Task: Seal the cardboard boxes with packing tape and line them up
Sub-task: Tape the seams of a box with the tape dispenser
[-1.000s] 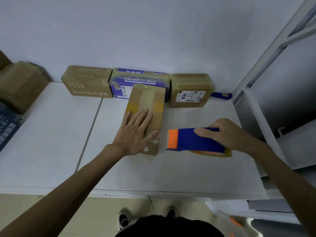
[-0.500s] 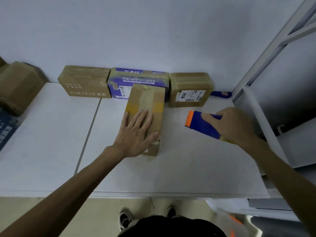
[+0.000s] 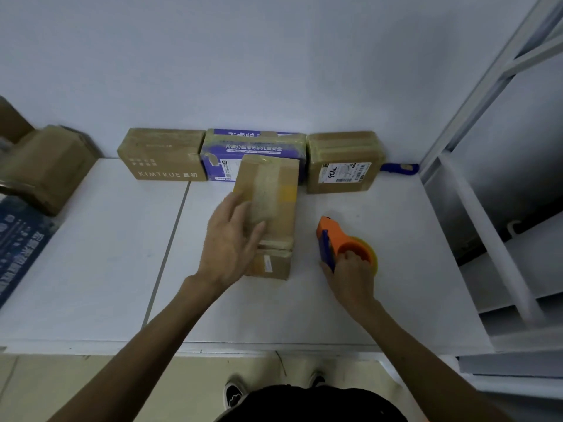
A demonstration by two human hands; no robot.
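A long cardboard box [image 3: 269, 208], taped along its top, lies lengthwise at the centre of the frame on a white table [image 3: 100, 263]. The left hand [image 3: 231, 242] rests flat against its left side and top, fingers spread. Just right of it, the right hand [image 3: 350, 275] grips an orange and blue tape dispenser [image 3: 338, 242] standing on the table. Behind, against the wall, stand a KIMTRUE box [image 3: 161, 153], a purple box [image 3: 253, 147] and a labelled brown box [image 3: 344, 161].

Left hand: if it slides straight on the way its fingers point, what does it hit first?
The left hand lies on the box, fingers pointing toward the wall. Going on along the lid, it would probably meet the purple box in the back row first, though depth is uncertain.
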